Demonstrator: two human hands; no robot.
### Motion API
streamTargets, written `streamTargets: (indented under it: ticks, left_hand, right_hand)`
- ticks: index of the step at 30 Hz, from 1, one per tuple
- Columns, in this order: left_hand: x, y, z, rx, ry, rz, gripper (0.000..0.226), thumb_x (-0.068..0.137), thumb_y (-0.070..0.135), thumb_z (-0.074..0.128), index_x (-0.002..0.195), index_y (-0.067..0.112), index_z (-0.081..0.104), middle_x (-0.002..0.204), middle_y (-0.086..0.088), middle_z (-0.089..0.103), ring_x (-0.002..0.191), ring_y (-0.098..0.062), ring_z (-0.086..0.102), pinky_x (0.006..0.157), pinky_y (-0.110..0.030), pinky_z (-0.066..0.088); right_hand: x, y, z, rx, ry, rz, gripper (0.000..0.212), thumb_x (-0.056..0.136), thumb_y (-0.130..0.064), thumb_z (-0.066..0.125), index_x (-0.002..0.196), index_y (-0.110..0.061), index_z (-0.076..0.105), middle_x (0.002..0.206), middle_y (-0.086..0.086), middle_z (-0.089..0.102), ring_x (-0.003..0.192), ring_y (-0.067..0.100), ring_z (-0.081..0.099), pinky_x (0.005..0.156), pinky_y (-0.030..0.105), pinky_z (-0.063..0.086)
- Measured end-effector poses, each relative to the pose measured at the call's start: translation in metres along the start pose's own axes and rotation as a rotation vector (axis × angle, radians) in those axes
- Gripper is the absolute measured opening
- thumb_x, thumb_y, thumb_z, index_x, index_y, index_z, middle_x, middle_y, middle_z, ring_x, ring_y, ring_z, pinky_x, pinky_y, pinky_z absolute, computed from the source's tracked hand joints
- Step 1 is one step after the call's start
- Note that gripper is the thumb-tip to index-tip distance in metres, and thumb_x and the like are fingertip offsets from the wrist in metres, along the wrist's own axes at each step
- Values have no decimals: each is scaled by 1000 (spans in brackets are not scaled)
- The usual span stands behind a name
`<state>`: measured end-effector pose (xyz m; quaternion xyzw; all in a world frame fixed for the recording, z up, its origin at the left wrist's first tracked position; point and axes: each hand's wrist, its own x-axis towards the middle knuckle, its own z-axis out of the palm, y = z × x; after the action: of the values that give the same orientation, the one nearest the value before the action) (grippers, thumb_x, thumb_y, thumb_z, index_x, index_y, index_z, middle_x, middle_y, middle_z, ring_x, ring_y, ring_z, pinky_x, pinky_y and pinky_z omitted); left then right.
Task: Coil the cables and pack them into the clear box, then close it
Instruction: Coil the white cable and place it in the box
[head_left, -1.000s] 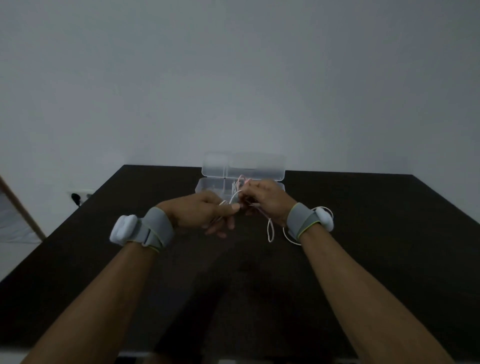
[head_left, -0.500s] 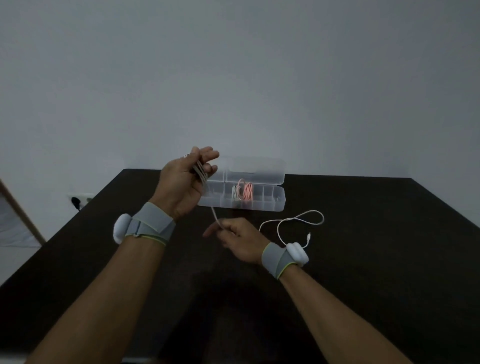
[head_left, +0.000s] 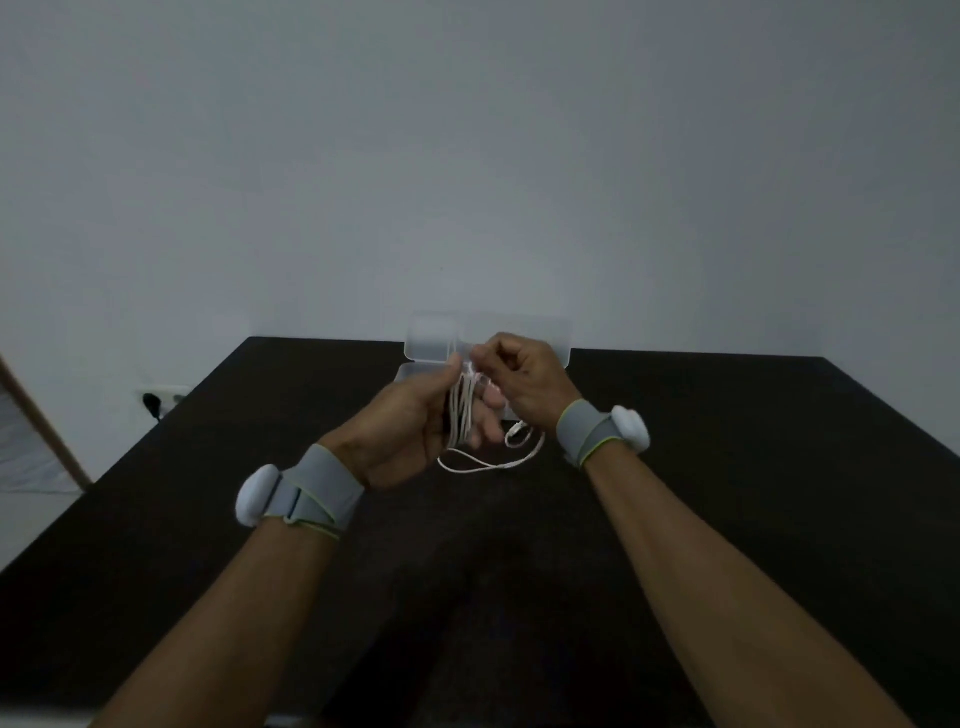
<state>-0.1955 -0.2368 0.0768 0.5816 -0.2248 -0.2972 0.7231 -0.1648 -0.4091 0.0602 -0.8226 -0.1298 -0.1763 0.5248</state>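
Two forearms reach forward over a dark table (head_left: 727, 519), each wrist wrapped in a grey band with a white pod: the left band (head_left: 317, 493) nearer, the right band (head_left: 592, 436) a little farther. The left hand (head_left: 410, 431) is held up above the table, its fingers curled around several loops of a thin white cable (head_left: 462, 415) that run across its palm. Below both hands a loose length of the cable hangs in an open loop just over the table, with its plug end dangling under the right hand (head_left: 524, 384). The right hand is just beyond and touching the left one, its thumb and fingers pinching the cable at the top of the loops. Straight behind the hands lies the clear box (head_left: 431, 338), lid open, mostly hidden by them; what it holds cannot be told. Far to the left of the left hand, a wall socket (head_left: 161, 397) carries a dark plug
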Motion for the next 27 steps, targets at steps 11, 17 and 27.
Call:
streamTargets:
  ticks: [11, 17, 27]
  left_hand:
    - [12, 7, -14, -76, 141, 90, 50, 103, 40, 23, 120, 8, 57, 134, -10, 61, 101, -18, 62, 87, -28, 50]
    - [9, -8, -11, 81, 66, -51, 61, 102, 48, 16, 133, 11, 53, 129, -22, 59, 112, -29, 59, 101, -36, 45]
    - [8, 8, 2, -238, -208, 51, 76, 96, 53, 25, 128, -12, 49, 102, -21, 68, 80, -22, 65, 78, -27, 55]
  right_hand:
    - [-71, -9, 28, -103, -417, 33, 31, 100, -31, 49, 92, -7, 67, 71, 4, 59, 59, 6, 54, 60, 26, 46]
    - [-32, -25, -7, -92, -327, -19, 22, 95, -29, 60, 80, -13, 67, 70, 3, 64, 63, 12, 60, 62, 32, 50]
    - [-25, 7, 11, 335, -51, 226, 27, 95, -2, 46, 75, -12, 61, 48, -7, 55, 41, 3, 53, 48, 24, 46]
